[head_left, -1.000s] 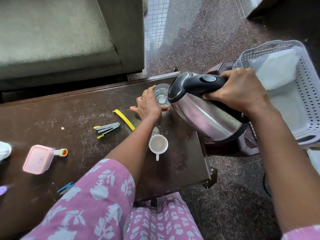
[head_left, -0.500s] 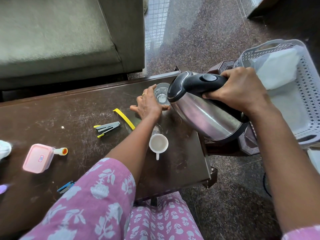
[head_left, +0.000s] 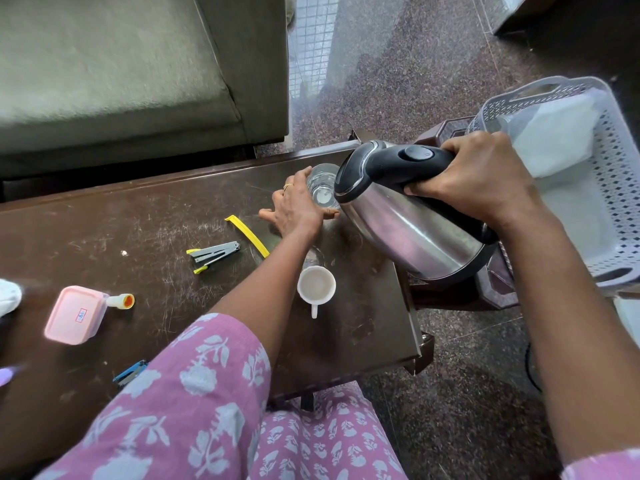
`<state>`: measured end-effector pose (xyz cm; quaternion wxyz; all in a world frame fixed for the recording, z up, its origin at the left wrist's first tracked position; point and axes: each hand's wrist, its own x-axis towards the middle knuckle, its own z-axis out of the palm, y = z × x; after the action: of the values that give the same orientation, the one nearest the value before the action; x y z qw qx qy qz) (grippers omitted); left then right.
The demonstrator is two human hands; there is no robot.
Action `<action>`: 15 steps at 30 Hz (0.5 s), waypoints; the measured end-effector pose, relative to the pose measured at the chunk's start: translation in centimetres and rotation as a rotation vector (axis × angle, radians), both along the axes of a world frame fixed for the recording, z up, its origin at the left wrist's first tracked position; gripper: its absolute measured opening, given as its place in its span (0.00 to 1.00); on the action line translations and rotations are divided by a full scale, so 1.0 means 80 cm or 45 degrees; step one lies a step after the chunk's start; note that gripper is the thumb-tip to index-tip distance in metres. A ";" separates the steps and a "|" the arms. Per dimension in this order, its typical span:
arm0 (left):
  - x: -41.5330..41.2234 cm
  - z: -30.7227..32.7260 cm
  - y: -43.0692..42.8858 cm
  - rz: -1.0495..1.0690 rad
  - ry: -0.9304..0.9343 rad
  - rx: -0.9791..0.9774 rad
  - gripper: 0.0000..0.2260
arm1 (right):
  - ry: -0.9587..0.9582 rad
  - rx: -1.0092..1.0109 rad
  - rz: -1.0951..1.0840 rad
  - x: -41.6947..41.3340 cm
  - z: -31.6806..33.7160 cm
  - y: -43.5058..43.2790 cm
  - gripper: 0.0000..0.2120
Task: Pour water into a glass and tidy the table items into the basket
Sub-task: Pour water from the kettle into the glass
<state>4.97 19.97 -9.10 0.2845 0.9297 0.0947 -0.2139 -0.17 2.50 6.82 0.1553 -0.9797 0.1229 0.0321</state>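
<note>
My right hand (head_left: 478,178) grips the black handle of a steel kettle (head_left: 412,230), which is tilted with its spout over a clear glass (head_left: 322,188). My left hand (head_left: 294,207) wraps around the glass at the far edge of the dark table (head_left: 104,230). On the table lie a white mug (head_left: 316,285), a yellow strip (head_left: 247,234), a grey-and-yellow stapler (head_left: 213,255), a pink box (head_left: 74,314), a small white bottle with an orange cap (head_left: 121,301) and a blue stapler (head_left: 130,372). A pale plastic basket (head_left: 620,188) stands to the right.
A white packet (head_left: 550,133) lies inside the basket, which rests on a dark stool (head_left: 491,292). A green sofa (head_left: 114,71) runs along the table's far side. White and purple items (head_left: 8,296) show at the left edge. Speckled floor lies to the right.
Almost nothing has moved. The kettle stays tilted over the glass and both hands keep their holds.
</note>
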 end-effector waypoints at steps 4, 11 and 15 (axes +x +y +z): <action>0.000 0.000 0.000 -0.010 0.005 0.004 0.38 | -0.001 0.003 0.007 0.000 -0.001 0.000 0.19; 0.000 0.000 0.001 -0.005 0.000 -0.001 0.38 | 0.010 0.007 0.009 0.000 0.000 0.004 0.18; 0.000 -0.001 0.000 -0.005 -0.003 -0.005 0.38 | 0.012 0.003 0.006 0.000 0.003 0.006 0.17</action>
<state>4.96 20.01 -9.20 0.2859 0.9296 0.0921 -0.2134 -0.17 2.99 7.02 0.1558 -0.9796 0.1212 0.0372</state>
